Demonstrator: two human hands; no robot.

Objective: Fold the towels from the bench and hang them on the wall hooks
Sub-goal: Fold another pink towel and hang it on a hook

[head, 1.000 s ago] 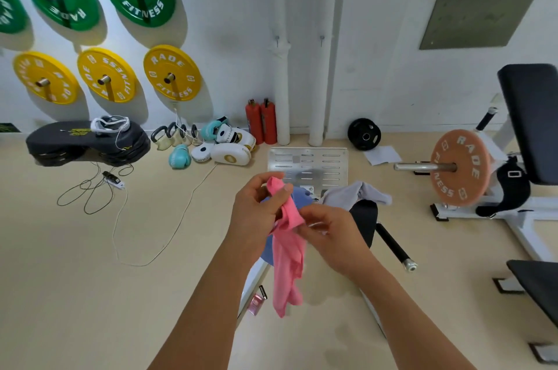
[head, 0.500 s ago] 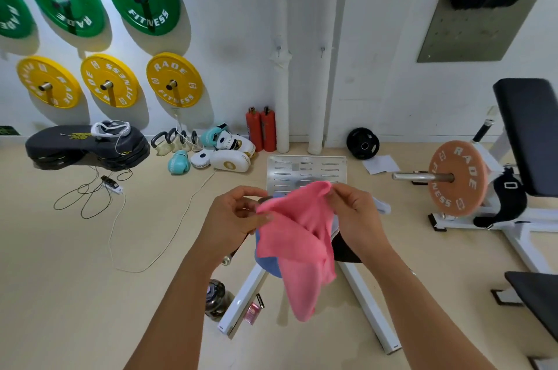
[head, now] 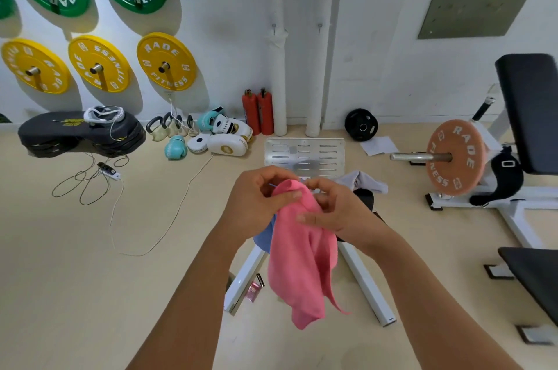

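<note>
Both hands hold a pink towel in front of me, above the bench. My left hand pinches its top edge on the left. My right hand grips the top on the right, thumb pressed on the cloth. The towel hangs down in loose folds. Behind it lie a blue towel and a grey towel on the black bench, mostly hidden by my hands. Two small wall hooks sit on the white wall, beside the pipes.
The bench's white legs spread on the floor below, with a pink item beside them. A metal plate lies ahead. Boxing gloves and pads, red extinguishers, cables stand left; a plate-loaded machine stands right.
My hands spread the pink towel wide half a second ago; they have now come back together, bunching its top edge. The view has tilted slightly.
</note>
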